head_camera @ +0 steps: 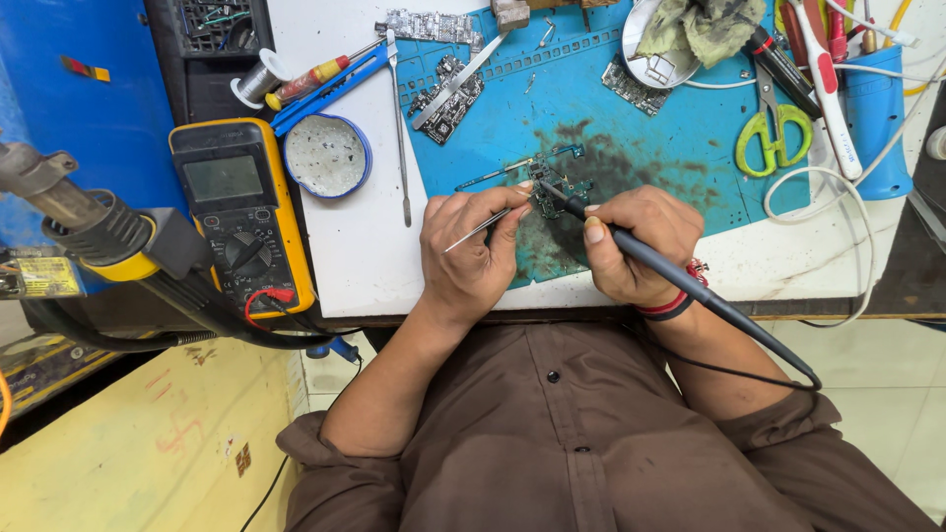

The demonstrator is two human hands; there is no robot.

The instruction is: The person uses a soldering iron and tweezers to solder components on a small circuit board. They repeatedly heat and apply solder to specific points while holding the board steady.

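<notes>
A small green circuit board (557, 180) lies on a stained blue work mat (680, 148). My left hand (471, 254) pinches thin metal tweezers (483, 226) whose tips reach the board's near edge. My right hand (636, 241) grips a black soldering iron (680, 279) like a pen, its tip touching the board. The iron's black cable trails back over my right forearm.
A yellow multimeter (239, 212) and a hot-air gun (94, 232) sit at the left. A round blue-rimmed tin (327, 156), screwdriver (315, 79), a spare pair of tweezers (400, 138), other circuit boards (448, 99), green-handled scissors (774, 133) and white cables (838, 187) crowd the bench.
</notes>
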